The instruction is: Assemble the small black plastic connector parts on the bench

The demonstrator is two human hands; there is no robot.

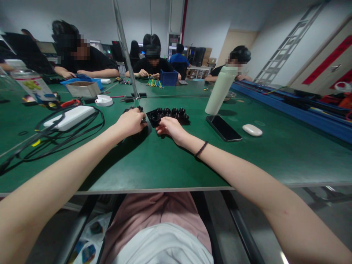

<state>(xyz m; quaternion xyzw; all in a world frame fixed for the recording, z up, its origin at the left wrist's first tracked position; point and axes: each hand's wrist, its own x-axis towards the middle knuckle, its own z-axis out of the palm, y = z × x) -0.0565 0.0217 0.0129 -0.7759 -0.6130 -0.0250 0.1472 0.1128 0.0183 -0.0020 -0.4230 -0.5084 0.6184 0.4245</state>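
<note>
A black plastic tray (154,118) with several small black round parts (174,111) in its pockets lies on the green table (170,161). My left hand (131,123) is curled into a loose fist just left of the tray, closed around small black parts (135,109) that show past its knuckles. My right hand (172,129) rests at the tray's near edge with fingers bent down on the table; whatever is under them is hidden. A dark hair tie circles my right wrist (201,149).
A phone (223,128), white earbud case (252,130) and pale bottle (220,91) stand right of the tray. A white power bank (70,117) with black cables (55,143) lies left. A metal pole (126,51) rises behind. Other people work at the far side.
</note>
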